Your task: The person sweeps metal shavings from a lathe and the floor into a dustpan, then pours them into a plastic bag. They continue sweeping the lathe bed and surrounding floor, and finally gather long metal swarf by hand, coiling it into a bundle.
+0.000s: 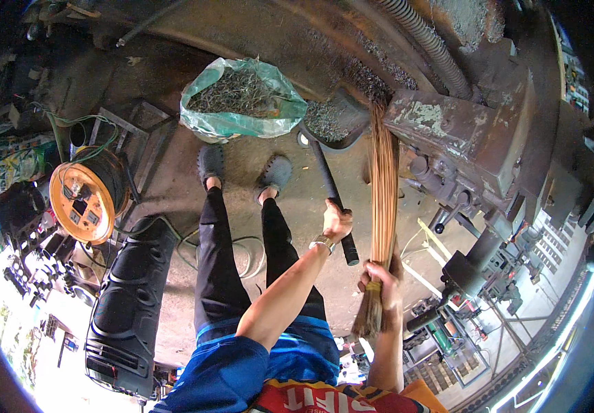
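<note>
Your biggest neighbour is the rusty machine [462, 131], filling the upper right with flaking paint and a ribbed hose across its top. Next in size is the green plastic sack [242, 103], mouth open and heaped with grey metal shavings, standing on the floor just beyond your two feet.

The stick broom [382, 206] is one long bundle of thin brown stalks, bound near your end. It stands almost upright, its far tips at the machine's base beside the pan. The dustpan [331, 120] is dark and loaded with shavings, resting on the floor between sack and machine; its black handle [333, 199] slants back toward you.

Your left hand [337, 221] is wrapped closed around that handle partway along, the arm stretched forward, a watch at the wrist. Your right hand [383, 279] is fisted around the broom just above the binding, forearm rising from the lower edge.

Count: one broom, one dustpan, one sack, two hands, each gripping one tool.

To your left lie one orange cable reel [83, 199] and one black speaker [128, 303].
</note>
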